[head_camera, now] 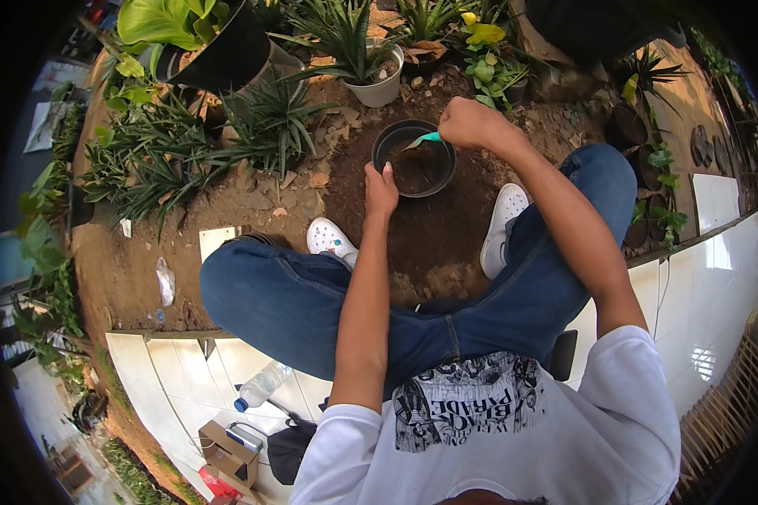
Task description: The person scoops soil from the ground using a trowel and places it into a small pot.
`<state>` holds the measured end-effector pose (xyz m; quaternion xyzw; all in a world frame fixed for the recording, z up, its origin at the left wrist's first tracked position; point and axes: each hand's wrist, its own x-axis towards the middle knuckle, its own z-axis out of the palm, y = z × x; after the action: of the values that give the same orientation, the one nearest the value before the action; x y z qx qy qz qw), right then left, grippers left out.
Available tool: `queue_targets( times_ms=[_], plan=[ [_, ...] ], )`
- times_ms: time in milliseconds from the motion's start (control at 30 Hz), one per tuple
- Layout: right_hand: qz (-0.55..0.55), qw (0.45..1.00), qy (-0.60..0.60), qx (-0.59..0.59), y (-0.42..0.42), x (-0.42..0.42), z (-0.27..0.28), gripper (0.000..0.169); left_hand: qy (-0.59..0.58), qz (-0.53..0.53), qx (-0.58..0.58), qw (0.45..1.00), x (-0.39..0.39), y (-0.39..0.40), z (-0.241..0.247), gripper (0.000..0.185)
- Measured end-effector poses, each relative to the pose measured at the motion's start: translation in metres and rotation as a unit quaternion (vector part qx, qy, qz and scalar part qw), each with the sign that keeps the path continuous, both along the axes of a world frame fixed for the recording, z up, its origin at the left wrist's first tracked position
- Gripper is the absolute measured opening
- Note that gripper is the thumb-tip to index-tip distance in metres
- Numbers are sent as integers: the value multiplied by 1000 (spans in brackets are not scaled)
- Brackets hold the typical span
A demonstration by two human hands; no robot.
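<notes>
A round black plastic plant pot stands on the bare soil between my feet, with dark soil inside. My left hand holds its near-left rim, thumb and fingers at the edge. Above the far-right rim, my right hand is closed around a small hand trowel with a teal part by the fist. The trowel's blade slants down to the left into the pot, and its tip is near the soil. Whether the tip touches the soil I cannot tell. The fist hides most of the handle.
Beyond the pot stand a white pot with a spiky plant and a large black pot. Spiky plants crowd the left. A plastic water bottle and an opened cardboard box lie on the white tiled ledge.
</notes>
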<state>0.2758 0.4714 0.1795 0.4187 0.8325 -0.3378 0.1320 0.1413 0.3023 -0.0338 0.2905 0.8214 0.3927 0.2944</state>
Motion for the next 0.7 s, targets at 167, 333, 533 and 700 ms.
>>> queue_targets(
  times_ms=[167,333,533,700],
  plan=[
    [28,997,-78,4,-1,-13,-64,29,-14,-6,9,1000,10,13,6,51],
    [36,994,-106,-12,6,-18,-68,27,-21,-6,2,1000,9,13,10,50],
    [60,992,-105,37,-28,-6,-34,31,5,-22,24,999,1,7,0,48],
    [81,988,-93,90,-29,-3,10,33,-12,-23,48,998,1,6,-2,44]
  ],
)
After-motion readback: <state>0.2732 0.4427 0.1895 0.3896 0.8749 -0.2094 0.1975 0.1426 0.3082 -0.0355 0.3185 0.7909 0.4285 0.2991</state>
